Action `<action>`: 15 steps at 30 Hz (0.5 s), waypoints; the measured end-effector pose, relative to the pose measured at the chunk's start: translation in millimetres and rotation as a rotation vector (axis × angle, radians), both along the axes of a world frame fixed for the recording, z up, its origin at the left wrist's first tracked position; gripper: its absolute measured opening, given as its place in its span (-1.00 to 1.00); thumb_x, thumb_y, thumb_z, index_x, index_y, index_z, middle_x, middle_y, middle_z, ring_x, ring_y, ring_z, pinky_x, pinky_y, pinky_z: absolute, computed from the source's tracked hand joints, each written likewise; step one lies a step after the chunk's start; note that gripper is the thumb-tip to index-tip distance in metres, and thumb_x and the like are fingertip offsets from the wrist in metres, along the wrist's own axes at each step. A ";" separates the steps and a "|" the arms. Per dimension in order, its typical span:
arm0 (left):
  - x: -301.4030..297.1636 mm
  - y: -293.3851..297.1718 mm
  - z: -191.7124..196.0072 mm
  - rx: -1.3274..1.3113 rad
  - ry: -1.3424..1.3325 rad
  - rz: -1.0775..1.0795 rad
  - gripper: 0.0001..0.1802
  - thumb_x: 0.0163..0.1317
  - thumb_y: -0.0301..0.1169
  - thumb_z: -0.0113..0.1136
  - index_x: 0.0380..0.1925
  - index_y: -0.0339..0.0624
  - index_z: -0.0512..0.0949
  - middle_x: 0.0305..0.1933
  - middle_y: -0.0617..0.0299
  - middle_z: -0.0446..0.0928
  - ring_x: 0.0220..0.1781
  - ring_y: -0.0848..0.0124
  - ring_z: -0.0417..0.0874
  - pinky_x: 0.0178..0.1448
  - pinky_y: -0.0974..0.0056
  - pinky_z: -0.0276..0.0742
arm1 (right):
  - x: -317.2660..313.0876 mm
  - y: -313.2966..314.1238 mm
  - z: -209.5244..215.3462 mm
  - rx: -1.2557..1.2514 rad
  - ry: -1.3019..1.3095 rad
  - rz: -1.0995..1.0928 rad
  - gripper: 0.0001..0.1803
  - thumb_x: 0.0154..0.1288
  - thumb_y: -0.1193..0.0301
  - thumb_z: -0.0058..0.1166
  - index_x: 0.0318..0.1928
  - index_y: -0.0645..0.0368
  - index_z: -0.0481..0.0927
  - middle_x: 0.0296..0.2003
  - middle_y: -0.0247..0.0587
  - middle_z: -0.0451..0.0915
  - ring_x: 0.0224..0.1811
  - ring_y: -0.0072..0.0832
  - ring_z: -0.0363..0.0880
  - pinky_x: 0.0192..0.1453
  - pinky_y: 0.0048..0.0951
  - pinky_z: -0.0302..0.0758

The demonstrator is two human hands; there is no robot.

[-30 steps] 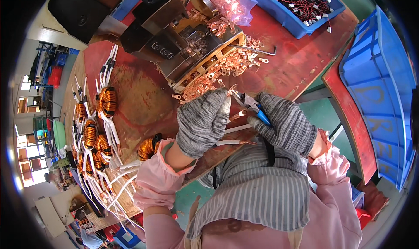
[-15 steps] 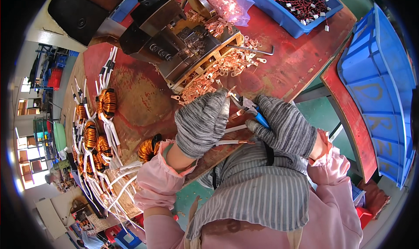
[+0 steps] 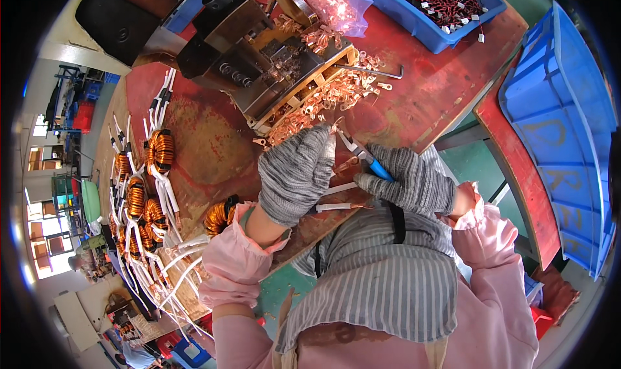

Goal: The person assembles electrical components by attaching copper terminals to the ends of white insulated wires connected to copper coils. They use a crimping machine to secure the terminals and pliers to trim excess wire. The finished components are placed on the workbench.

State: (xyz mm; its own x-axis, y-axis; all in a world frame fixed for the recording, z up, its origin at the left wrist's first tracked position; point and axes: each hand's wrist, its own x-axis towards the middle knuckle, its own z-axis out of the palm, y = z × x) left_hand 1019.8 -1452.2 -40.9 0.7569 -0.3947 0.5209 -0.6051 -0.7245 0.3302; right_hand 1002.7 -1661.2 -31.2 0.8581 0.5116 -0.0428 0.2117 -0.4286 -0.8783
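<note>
My right hand, in a grey knitted glove, is closed round blue-handled pliers. Their metal jaws point up and left, to a small copper wire end at the fingertips of my left hand. That hand, gloved alike, is closed with its fingers pinched round the wire; most of what it grips is hidden. Below the hands lies a white-sleeved cable with a bare copper end, near the table edge. Loose copper terminals are heaped just beyond my fingers.
A dark metal press stands behind the terminals, with a hex key beside it. Copper-wound ring coils with white leads lie at left. A blue tray of red-black wires is far right; a large blue bin stands at right.
Both hands have risen slightly, and my right hand has shifted left with the pliers. Their jaws now show more fully beside the copper wire end.
</note>
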 end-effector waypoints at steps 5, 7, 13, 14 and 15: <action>-1.8 -1.2 2.8 0.020 -0.027 -0.012 -0.82 0.13 -0.48 0.19 -0.24 -0.24 0.56 -0.31 0.02 0.61 -0.33 0.13 0.65 -0.26 0.18 0.55 | -4.4 -2.0 -10.7 0.058 -0.087 -0.064 -0.64 0.26 0.17 0.02 -0.15 0.22 0.42 -0.41 0.05 0.53 -0.37 -0.06 0.56 -0.31 -0.21 0.47; -2.2 -0.8 2.1 0.011 -0.002 0.008 -0.79 0.16 -0.39 0.13 -0.22 -0.22 0.56 -0.37 0.05 0.60 -0.38 0.13 0.63 -0.29 0.14 0.54 | -3.7 -4.7 -2.3 -0.034 0.015 -0.049 -0.63 0.26 0.15 0.02 -0.14 0.21 0.41 -0.42 0.05 0.52 -0.36 -0.05 0.57 -0.31 -0.19 0.47; -1.7 1.1 -1.5 0.032 -0.062 -0.009 -0.75 0.14 -0.36 0.11 -0.17 -0.18 0.54 -0.43 0.10 0.57 -0.46 0.16 0.60 -0.39 0.13 0.51 | -8.1 -5.6 -2.4 -0.141 -0.049 -0.037 -0.60 0.26 0.21 0.04 -0.03 0.22 0.41 -0.47 -0.06 0.51 -0.40 -0.21 0.55 -0.26 -0.30 0.45; -2.3 1.2 -0.8 0.065 -0.062 0.000 -0.74 0.13 -0.37 0.11 -0.16 -0.17 0.54 -0.43 0.11 0.57 -0.47 0.17 0.59 -0.41 0.13 0.51 | -8.3 -5.2 -2.7 -0.138 -0.051 -0.034 -0.61 0.26 0.21 0.04 -0.03 0.22 0.41 -0.47 -0.06 0.51 -0.40 -0.21 0.55 -0.26 -0.30 0.45; -2.9 1.8 -1.4 0.082 -0.066 0.001 -0.72 0.12 -0.37 0.12 -0.14 -0.17 0.53 -0.43 0.12 0.56 -0.48 0.18 0.59 -0.42 0.13 0.50 | -7.9 -4.6 0.9 -0.111 -0.003 -0.028 -0.62 0.26 0.17 0.03 -0.10 0.22 0.40 -0.45 -0.01 0.50 -0.37 -0.14 0.55 -0.27 -0.25 0.46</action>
